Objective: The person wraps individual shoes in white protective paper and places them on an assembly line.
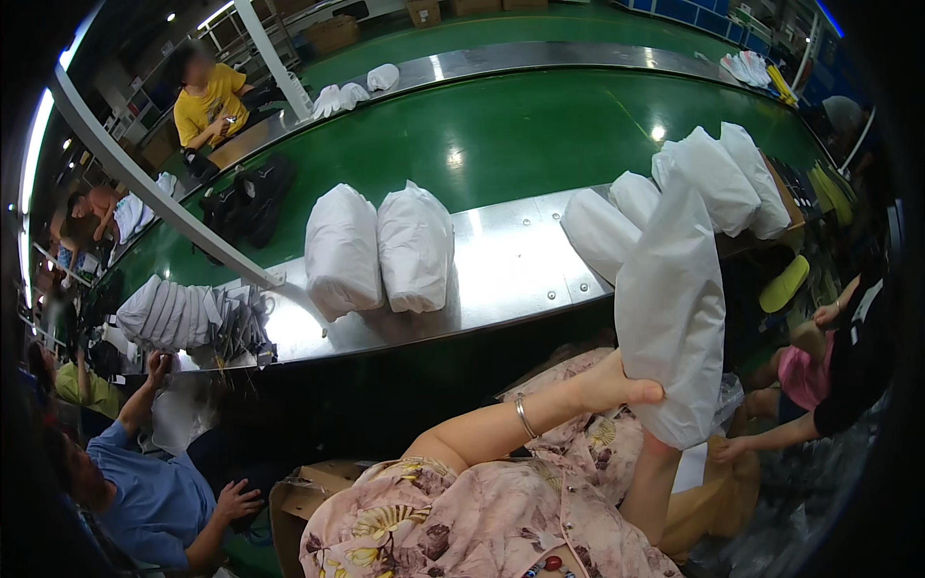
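A long white bag (674, 299) stands upright in front of me, its top narrowing to a tip. My left hand (621, 383) is closed on its lower left side, the thumb lying across the front. Only the wrist end of my right hand (660, 451) shows below the bag. Its fingers are hidden behind the white material, so their grip does not show. Behind the bag, several white wrapped bundles (708, 178) rest on the metal ledge at the right. A pair of similar bundles (416, 248) sits upright on the ledge left of centre.
A green conveyor belt (520, 125) runs behind the metal ledge (501, 260). Stacked grey-white items (178, 313) and black shoes (255, 197) lie at left, near a slanting post (164, 197). People sit close by, one in blue (149, 496) at left, one in black (853, 356) at right.
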A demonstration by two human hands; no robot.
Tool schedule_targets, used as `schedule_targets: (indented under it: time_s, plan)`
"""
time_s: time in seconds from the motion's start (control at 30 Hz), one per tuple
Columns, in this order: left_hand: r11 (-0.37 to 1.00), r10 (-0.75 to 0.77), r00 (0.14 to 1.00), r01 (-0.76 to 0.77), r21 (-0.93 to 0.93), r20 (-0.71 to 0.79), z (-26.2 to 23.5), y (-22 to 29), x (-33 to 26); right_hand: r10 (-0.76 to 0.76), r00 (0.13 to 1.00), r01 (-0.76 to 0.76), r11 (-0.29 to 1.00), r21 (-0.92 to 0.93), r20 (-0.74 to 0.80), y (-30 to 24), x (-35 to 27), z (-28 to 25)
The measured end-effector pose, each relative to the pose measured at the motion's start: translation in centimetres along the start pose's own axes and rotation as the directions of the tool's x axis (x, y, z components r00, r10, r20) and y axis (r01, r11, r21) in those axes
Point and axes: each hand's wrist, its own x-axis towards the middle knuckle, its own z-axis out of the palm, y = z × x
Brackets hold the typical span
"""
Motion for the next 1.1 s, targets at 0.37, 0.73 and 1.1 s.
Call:
schedule_targets:
  time_s: [0.37, 0.73, 1.1]
  plan:
    - [0.995, 0.054, 0.911, -0.081, -0.050, -0.409, -4.7, 6.4, -5.2, 0.022, 0.995, 0.086, 0.287, -0.954, 0.097, 3.3, 6.1, 5.9]
    - [0.988, -0.142, 0.957, 0.154, 0.027, -0.252, -4.3, 7.8, -11.0, 0.642, 0.601, 0.753, -0.256, -0.606, 0.476, 8.7, 11.4, 17.8]
    - [0.942, -0.231, 0.961, 0.260, 0.214, -0.149, -0.2, 14.0, -15.3, 0.850, 0.515, 0.267, -0.039, -0.963, 0.108, 8.7, 10.0, 24.1]
